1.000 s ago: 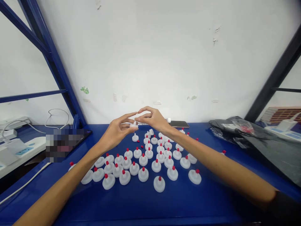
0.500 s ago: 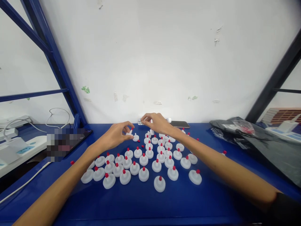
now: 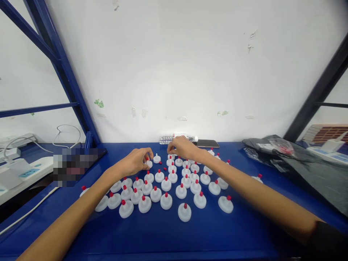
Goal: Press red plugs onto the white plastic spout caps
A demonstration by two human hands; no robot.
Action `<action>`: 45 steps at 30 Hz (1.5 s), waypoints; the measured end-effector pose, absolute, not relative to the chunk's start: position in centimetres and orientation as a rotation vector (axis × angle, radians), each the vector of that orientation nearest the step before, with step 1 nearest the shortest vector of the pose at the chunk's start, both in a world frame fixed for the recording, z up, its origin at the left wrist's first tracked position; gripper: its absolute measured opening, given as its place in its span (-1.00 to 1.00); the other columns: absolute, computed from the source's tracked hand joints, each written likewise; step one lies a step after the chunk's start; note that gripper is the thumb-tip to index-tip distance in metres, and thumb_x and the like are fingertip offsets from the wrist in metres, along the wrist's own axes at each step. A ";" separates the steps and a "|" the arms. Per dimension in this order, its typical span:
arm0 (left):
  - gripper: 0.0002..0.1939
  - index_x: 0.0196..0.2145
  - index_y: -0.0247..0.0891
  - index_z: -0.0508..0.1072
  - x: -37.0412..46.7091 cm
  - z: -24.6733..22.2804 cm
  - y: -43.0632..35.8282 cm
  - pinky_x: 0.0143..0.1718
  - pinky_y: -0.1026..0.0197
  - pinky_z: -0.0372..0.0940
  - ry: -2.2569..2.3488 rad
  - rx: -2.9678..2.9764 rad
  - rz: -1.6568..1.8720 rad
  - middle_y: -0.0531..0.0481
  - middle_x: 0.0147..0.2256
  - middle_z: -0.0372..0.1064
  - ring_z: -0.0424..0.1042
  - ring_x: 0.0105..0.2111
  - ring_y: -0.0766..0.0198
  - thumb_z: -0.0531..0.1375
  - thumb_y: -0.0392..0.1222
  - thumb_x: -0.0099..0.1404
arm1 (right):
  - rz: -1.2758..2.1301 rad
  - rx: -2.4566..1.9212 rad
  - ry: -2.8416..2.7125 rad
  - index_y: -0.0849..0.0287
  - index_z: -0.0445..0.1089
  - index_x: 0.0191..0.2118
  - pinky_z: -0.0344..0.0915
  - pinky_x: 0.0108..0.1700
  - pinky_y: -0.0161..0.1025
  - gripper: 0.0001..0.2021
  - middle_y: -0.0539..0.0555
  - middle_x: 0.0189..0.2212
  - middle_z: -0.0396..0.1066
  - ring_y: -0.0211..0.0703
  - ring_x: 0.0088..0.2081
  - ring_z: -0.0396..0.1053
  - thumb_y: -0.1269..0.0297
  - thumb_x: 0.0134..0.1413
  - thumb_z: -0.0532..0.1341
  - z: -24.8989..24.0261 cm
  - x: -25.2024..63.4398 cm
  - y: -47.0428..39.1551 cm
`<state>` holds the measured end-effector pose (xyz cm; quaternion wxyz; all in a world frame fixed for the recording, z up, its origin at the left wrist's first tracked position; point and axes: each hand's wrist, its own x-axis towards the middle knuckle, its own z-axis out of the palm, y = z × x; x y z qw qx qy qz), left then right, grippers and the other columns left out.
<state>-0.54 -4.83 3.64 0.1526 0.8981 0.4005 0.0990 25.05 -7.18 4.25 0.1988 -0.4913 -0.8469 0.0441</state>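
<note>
Several round white caps with red tips, such as the front one (image 3: 184,212), stand on the blue table (image 3: 163,235). My left hand (image 3: 138,160) is closed round a red-tipped white cap (image 3: 148,164) at the back left of the group. Just right of it stands a white cap without a red tip (image 3: 157,158). Small loose red tips (image 3: 165,169) lie near it. My right hand (image 3: 178,146) is at the back of the group with thumb and fingers bent together over a white piece, mostly hidden by the fingers.
Behind my right hand lie a clear bottle (image 3: 166,139) and a dark phone (image 3: 208,144) against the wall. A tablet (image 3: 89,163) and white power strip (image 3: 35,170) are at the left. Black plastic bags (image 3: 307,166) lie at the right.
My left hand has lowered toward the table with its red-tipped cap. My right hand has moved slightly right and down, away from the bottle's left end, to the back caps.
</note>
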 end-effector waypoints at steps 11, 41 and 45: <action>-0.50 0.13 -0.06 0.47 0.9 6.0 -7.2 -0.24 0.14 0.40 1.097 2.550 0.682 -0.02 -0.01 0.53 0.53 -0.30 0.17 0.21 0.20 0.33 | 0.203 -1.061 -2.057 0.11 0.54 -0.17 0.35 -0.07 -0.26 -0.89 0.01 -0.22 0.63 -0.20 -0.15 0.54 0.23 0.26 0.30 7.7 22.1 -10.2; -0.56 0.09 -0.24 0.51 0.8 5.4 -6.4 -0.05 0.03 0.38 1.349 2.674 0.865 -0.14 -0.10 0.59 0.57 -0.13 -0.03 0.16 -0.10 0.30 | 0.080 -1.323 -2.606 0.08 0.63 -0.35 0.14 -0.37 -0.24 -0.77 0.05 -0.38 0.61 -0.09 -0.32 0.50 0.56 0.01 0.29 4.4 21.5 -9.7; -0.55 0.09 -0.27 0.52 0.8 5.4 -6.4 -0.09 0.03 0.36 1.343 2.674 0.835 -0.15 -0.14 0.59 0.56 -0.12 -0.06 0.16 -0.08 0.30 | 0.108 -1.279 -2.414 0.09 0.63 -0.29 0.21 -0.32 -0.22 -0.80 0.05 -0.30 0.63 -0.11 -0.29 0.49 0.50 0.15 0.26 6.2 22.4 -9.5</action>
